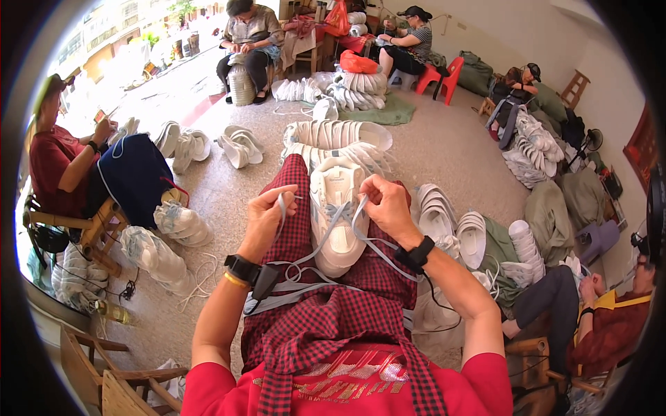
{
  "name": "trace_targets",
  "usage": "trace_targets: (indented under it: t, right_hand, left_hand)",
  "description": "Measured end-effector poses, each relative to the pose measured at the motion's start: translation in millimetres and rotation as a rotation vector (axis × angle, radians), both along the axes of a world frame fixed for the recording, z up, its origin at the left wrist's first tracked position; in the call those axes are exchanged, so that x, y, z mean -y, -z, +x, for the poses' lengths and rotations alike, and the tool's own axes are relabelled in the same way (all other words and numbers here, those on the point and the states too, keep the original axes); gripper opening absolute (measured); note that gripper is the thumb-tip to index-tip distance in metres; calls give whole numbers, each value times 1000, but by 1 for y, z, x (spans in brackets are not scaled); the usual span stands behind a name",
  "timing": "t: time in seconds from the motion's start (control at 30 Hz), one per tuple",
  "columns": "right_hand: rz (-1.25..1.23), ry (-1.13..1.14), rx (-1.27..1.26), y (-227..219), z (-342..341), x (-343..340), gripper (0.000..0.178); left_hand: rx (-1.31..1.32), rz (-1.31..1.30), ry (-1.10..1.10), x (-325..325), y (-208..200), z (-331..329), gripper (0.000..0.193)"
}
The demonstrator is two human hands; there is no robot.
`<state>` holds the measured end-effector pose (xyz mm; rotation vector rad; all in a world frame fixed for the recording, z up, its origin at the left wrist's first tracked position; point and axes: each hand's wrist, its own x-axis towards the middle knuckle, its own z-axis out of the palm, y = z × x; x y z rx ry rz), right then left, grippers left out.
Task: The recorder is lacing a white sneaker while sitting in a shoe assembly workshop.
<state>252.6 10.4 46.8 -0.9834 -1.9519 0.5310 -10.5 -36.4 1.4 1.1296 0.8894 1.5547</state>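
A white sneaker (336, 187) rests between my knees on the checked apron, its toe towards me. Grey-blue shoelace (338, 213) crosses through the eyelets nearest the toe, and its two ends trail out to both sides. To the left of the shoe, my left hand (266, 216) is closed in a pinch on one lace end. My right hand (388, 206) pinches the other end beside the shoe's right edge. More grey-blue laces (298, 286) lie across my lap.
Nested white shoes (340, 135) form a row just beyond my knees. Other shoe stacks stand left (156, 260) and right (472, 239) on the floor. Several people sit around working, one at the left (62, 159). A wooden chair (118, 378) stands at lower left.
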Motion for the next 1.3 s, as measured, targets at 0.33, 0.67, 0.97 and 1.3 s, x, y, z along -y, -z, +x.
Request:
trace_targets:
  t: [0.33,0.67,0.97,1.3]
  right_hand:
    - [-38,-93,43,-1,-5,-13,9]
    - [-176,-149,-29,14,3,-27,17]
    - [-111,-174,126,-8,4,-20,31]
    - [375,-405,736,-52,4,-35,27]
  left_hand:
    - [-323,17,-68,-18,18,27,16]
    - [-355,101,-170,-21,17,34,13]
    - [-632,303,-321,-15,11,47,16]
    - [-1458,877,212,-54,-50,6,13]
